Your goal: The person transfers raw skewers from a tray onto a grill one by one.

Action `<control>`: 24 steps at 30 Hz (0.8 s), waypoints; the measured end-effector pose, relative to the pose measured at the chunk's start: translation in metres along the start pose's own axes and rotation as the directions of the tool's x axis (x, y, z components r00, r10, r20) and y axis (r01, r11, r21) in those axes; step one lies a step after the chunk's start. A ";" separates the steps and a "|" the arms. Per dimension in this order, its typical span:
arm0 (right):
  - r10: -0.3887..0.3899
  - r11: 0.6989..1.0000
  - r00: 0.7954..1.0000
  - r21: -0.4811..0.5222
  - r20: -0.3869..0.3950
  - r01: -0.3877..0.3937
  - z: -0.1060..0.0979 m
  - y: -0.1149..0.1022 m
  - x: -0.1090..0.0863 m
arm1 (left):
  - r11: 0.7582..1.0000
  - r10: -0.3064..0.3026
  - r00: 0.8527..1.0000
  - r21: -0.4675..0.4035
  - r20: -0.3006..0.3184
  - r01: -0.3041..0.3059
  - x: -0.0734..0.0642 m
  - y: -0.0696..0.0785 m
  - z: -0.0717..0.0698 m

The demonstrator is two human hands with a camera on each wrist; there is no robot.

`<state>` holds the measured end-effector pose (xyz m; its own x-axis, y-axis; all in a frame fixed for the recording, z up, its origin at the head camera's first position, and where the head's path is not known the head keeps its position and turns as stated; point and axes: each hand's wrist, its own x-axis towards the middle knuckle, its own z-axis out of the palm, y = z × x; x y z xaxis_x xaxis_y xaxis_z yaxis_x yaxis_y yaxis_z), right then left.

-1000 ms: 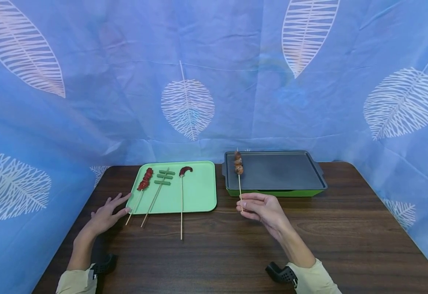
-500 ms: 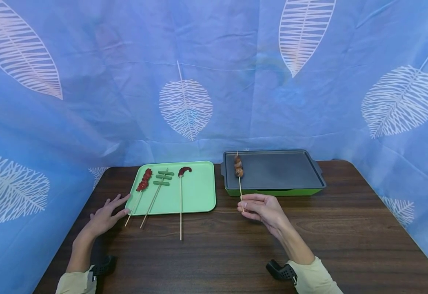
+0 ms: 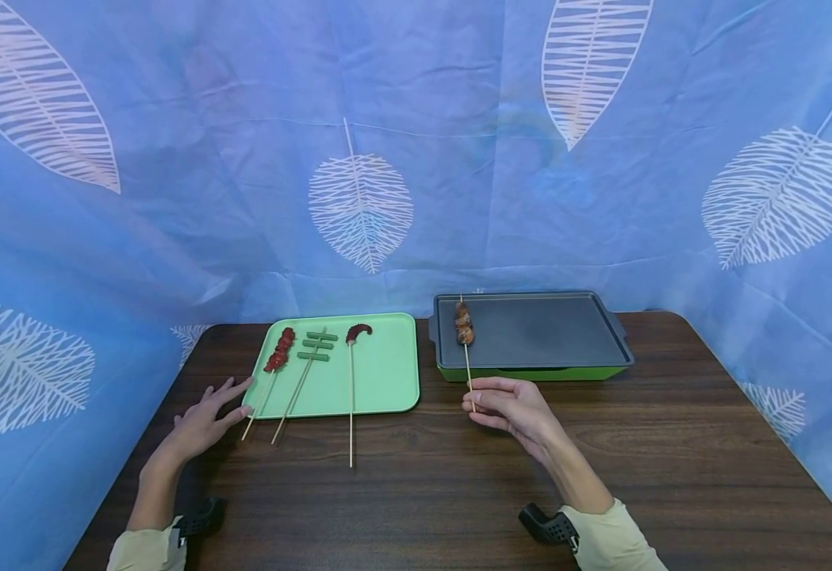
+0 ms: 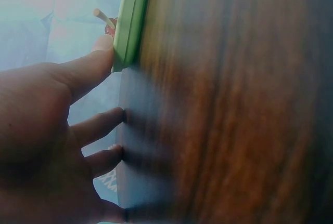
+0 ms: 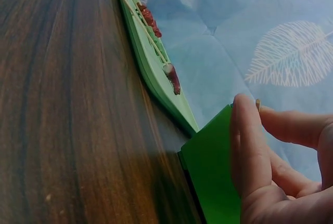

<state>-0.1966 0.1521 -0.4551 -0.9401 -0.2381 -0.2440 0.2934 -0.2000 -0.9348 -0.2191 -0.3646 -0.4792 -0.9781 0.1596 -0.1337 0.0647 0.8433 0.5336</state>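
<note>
In the head view, my right hand (image 3: 511, 408) pinches the bare end of a skewer of brown chunks (image 3: 463, 323) between thumb and fingers. Its chunks lie over the left side of a dark griddle plate (image 3: 544, 329) with a green base (image 3: 565, 375). The right wrist view shows the stick's tip between my fingertips. My left hand (image 3: 201, 424), fingers spread, touches the left edge of a light green tray (image 3: 390, 381). In the left wrist view, the thumb (image 4: 91, 70) lies against the tray's rim (image 4: 130, 26), with the other fingertips on the table.
On the tray lie a skewer of red pieces (image 3: 280, 353), one with green bars (image 3: 313, 356) and one with a dark red curled tentacle (image 3: 358, 330). Their sticks overhang the front rim. The dark wooden table (image 3: 401, 507) backs onto a blue leaf-patterned cloth (image 3: 444, 198).
Over the first half second, the brown skewer has come down slightly towards the near side of the griddle plate. Since then both hands are practically still, and the left hand stays at the tray.
</note>
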 end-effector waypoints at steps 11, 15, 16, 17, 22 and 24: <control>-0.089 0.992 0.994 -0.091 -0.070 0.083 0.002 -0.007 -0.006 | 1.000 0.021 1.000 -0.018 -0.008 -0.021 -0.001 0.000 0.001; -0.174 0.971 0.973 -0.189 -0.153 0.144 0.006 -0.016 -0.011 | 1.000 0.015 1.000 -0.013 -0.007 -0.015 -0.001 0.001 0.001; -0.193 0.966 0.967 -0.205 -0.169 0.157 0.007 -0.018 -0.012 | 1.000 0.013 1.000 -0.013 -0.008 -0.013 -0.001 0.001 0.001; -0.210 0.962 0.961 -0.213 -0.178 0.171 0.009 -0.021 -0.014 | 1.000 0.012 1.000 -0.016 -0.007 -0.012 -0.001 0.002 0.001; -0.248 0.956 0.961 -0.194 -0.123 0.221 0.019 -0.030 -0.021 | 1.000 0.010 1.000 -0.024 -0.008 -0.010 -0.002 0.001 0.002; -0.246 0.955 0.966 -0.189 -0.081 0.227 0.024 -0.031 -0.024 | 1.000 0.008 1.000 -0.021 -0.006 -0.008 -0.002 0.001 0.002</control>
<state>-0.1788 0.1412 -0.4137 -0.9942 -0.1041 -0.0270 0.0340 -0.0660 -0.9972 -0.2167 -0.3632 -0.4802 -0.9788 0.1630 -0.1240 0.0684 0.8310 0.5520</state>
